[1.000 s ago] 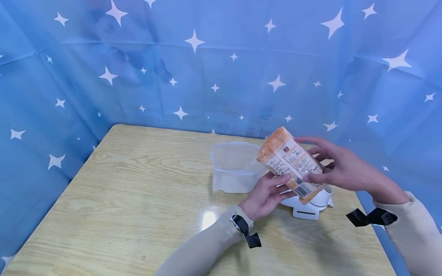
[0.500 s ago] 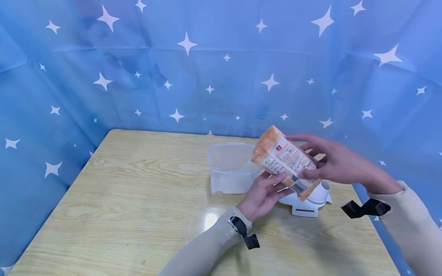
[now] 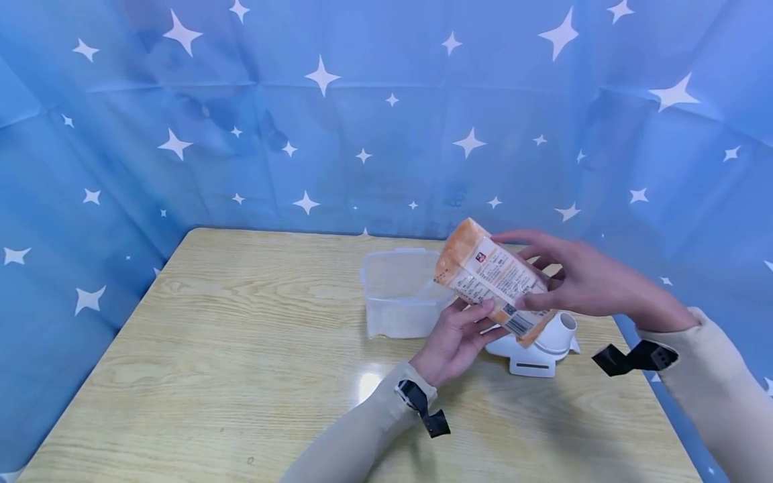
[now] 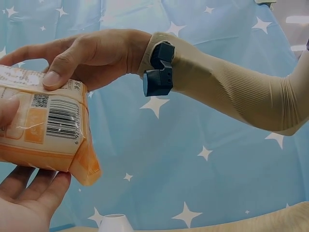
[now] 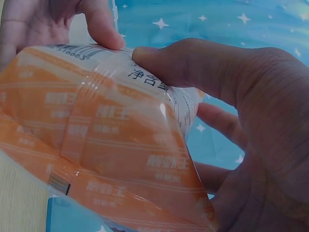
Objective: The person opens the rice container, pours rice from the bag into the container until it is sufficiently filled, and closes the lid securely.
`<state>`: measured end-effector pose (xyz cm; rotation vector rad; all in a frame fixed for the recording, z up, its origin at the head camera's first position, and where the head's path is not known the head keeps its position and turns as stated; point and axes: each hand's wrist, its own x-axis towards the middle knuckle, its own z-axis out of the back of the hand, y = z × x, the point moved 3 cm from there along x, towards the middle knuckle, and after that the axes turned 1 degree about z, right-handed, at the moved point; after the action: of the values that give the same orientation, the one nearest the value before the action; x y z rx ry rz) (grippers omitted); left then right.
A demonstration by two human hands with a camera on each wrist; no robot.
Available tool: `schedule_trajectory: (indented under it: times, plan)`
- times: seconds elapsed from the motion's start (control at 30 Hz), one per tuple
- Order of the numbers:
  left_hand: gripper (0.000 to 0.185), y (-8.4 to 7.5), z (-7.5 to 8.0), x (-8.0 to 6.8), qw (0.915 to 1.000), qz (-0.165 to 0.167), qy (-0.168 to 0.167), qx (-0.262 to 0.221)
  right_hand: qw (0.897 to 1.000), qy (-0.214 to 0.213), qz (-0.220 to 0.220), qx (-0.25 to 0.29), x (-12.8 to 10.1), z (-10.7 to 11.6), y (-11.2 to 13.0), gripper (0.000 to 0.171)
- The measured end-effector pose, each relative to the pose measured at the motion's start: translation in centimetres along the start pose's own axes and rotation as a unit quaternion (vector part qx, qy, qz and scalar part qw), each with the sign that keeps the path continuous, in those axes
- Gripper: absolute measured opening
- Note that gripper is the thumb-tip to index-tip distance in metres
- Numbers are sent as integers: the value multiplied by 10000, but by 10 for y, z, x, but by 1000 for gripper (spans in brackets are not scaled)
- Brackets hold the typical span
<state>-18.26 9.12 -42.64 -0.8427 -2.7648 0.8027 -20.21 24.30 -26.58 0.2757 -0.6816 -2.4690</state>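
Note:
An orange and white plastic food packet (image 3: 486, 282), printed with small text and a barcode, is held tilted above the table by both hands. My left hand (image 3: 449, 343) grips it from below, with the thumb on the printed face and fingers underneath. On the upper right side my right hand (image 3: 570, 278) grips the packet, its thumb pressing the face near the barcode. From the left wrist, the packet (image 4: 36, 121) shows its barcode end and folded orange corner. Close up in the right wrist view, its orange sealed end (image 5: 106, 130) looks intact.
Behind the left hand stands a translucent plastic container (image 3: 395, 318) on the wooden table (image 3: 241, 376). A white plastic piece (image 3: 531, 367) with a slot and a round tube sits below the packet, partly hidden. A blue starry curtain (image 3: 241, 100) hangs behind.
The camera view has shifted slightly. The packet and both hands have drifted a little to the left, with the grip of both hands much the same.

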Motion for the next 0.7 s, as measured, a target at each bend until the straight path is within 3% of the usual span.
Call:
schedule_trajectory:
  times: [0.7]
  plan:
    - [49, -2, -4, -3, 9999, -54, 36, -144, 9994, 194, -272, -88, 4, 4, 8, 89]
